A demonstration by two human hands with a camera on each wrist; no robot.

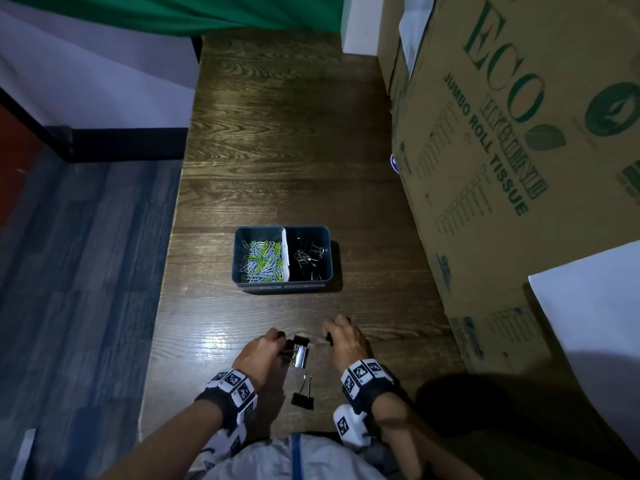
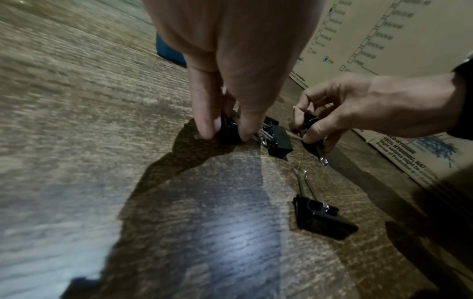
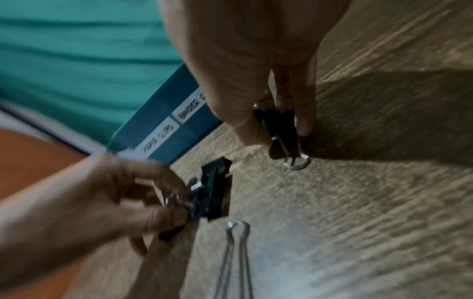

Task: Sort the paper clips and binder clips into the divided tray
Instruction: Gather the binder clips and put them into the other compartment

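Note:
A blue divided tray (image 1: 283, 284) stands mid-table, coloured paper clips (image 1: 261, 261) in its left half and black binder clips (image 1: 308, 256) in its right half. My left hand (image 1: 273, 341) pinches a black binder clip (image 2: 227, 130) against the wooden table (image 1: 277, 150). Beside it lies another binder clip (image 2: 277, 139). My right hand (image 1: 330, 336) pinches a small binder clip (image 3: 280, 125), its wire loop hanging down. A further binder clip (image 1: 303, 396) lies loose near the table's front edge, also seen in the left wrist view as the nearest clip (image 2: 320, 216).
A large cardboard box (image 1: 519, 150) stands along the table's right side, close to my right hand. Green cloth (image 1: 207, 12) hangs at the far end. The table's left edge (image 1: 166, 271) drops to a blue floor.

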